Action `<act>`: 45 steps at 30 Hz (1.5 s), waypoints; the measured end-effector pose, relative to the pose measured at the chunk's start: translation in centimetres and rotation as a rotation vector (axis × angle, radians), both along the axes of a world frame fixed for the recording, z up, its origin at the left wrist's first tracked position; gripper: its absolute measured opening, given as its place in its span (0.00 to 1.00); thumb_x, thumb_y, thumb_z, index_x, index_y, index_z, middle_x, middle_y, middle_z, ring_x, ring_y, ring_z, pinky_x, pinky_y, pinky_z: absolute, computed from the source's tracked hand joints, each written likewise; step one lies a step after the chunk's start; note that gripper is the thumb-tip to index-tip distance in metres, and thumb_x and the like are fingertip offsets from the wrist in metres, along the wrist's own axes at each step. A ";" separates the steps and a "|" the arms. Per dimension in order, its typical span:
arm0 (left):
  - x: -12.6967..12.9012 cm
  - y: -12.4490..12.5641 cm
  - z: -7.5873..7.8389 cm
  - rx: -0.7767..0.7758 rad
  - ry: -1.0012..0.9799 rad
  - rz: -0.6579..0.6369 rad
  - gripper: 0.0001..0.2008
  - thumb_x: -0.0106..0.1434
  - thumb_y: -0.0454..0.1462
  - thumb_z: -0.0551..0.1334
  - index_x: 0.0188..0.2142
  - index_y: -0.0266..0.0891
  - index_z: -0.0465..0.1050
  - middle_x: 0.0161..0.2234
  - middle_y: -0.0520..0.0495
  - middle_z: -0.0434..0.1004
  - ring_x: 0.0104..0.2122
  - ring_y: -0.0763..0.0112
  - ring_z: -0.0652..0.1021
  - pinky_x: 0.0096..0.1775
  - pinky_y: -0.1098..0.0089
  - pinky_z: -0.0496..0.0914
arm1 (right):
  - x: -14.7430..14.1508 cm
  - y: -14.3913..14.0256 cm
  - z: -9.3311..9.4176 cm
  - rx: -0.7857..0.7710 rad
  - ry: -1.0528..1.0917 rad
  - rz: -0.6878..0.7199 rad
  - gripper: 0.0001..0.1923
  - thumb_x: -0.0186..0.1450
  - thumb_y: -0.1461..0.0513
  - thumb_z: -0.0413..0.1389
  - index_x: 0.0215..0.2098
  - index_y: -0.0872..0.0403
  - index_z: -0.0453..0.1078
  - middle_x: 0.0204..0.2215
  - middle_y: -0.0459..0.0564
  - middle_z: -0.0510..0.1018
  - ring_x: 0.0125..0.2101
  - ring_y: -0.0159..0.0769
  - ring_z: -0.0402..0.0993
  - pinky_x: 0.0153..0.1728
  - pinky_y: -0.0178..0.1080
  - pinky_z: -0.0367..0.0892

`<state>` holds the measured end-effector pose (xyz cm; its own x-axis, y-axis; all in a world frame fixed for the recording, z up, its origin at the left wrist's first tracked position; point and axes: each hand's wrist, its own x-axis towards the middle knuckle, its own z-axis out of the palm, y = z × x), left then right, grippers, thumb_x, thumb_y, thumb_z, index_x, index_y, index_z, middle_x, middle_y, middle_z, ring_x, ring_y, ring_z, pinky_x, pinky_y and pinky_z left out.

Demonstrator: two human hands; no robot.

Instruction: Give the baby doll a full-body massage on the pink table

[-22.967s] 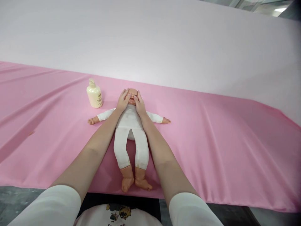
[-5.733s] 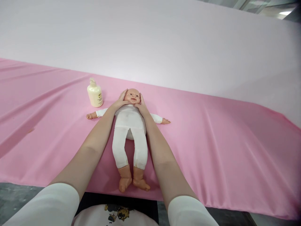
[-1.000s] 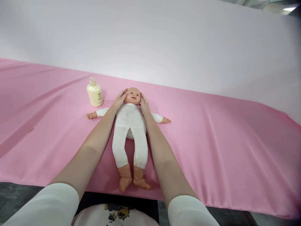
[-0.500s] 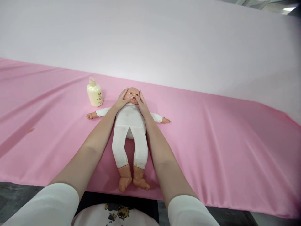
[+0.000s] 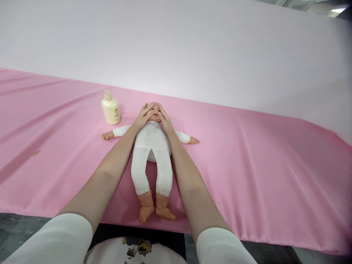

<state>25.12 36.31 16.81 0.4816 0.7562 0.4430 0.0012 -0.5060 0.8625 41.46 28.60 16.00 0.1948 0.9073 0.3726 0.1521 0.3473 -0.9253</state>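
A baby doll [image 5: 152, 135] in a white cloth body lies on its back, feet toward me, its arms spread out to both sides. My left hand [image 5: 143, 115] rests along one side of the doll's face, fingers stretched out over the cheek and brow. On the opposite cheek lies my right hand [image 5: 165, 120], its fingers also straight and reaching up toward the forehead. Between the hands the doll's eyes, nose and mouth show. Both hands touch the head without wrapping around it. The sides of the head are partly hidden under them.
A pale yellow pump bottle [image 5: 110, 110] stands upright left of the doll's head. Pink cloth [image 5: 233, 165] covers the table, with folds at both sides. A white wall or panel [image 5: 176, 47] rises behind it. The table's front edge runs just below the doll's feet.
The fingers of both hands have shifted inward from the sides of the doll's head onto its brow and cheeks. The doll's body and the bottle have stayed in place.
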 end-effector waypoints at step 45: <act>0.7 -0.1 -0.2 0.152 0.016 0.084 0.28 0.62 0.51 0.65 0.60 0.46 0.74 0.73 0.45 0.51 0.74 0.49 0.50 0.72 0.54 0.44 | 0.2 0.6 -0.3 0.053 -0.140 0.003 0.39 0.65 0.34 0.49 0.68 0.39 0.61 0.72 0.36 0.57 0.76 0.35 0.39 0.76 0.47 0.29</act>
